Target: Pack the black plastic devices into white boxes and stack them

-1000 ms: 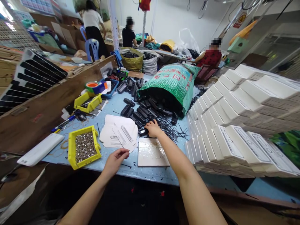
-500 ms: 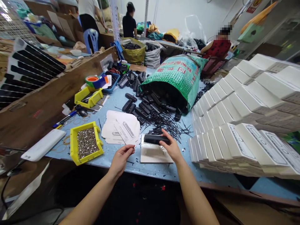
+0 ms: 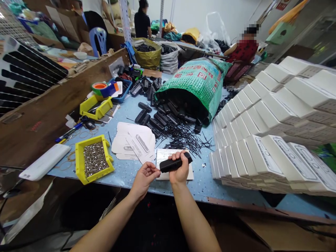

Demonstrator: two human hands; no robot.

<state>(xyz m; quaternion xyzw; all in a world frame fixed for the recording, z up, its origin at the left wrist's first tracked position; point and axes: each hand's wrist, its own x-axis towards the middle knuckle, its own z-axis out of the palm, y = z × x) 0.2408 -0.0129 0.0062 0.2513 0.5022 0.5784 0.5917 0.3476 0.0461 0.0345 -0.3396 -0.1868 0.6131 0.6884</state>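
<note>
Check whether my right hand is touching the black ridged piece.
Touching. The head view shows your right hand wrapped around the black ridged piece, its thumb lying across it.

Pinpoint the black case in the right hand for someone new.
From the big green sack, come nearer, past the thin black sticks, to the pale board. Over it, the right hand holds the black case. Similar cases lie loose by the sack; this one is gripped in the hand.

On my feed I see a tape roll (image 3: 100,86) at left, a blue chair (image 3: 99,39), and a person in red (image 3: 243,50).
</note>
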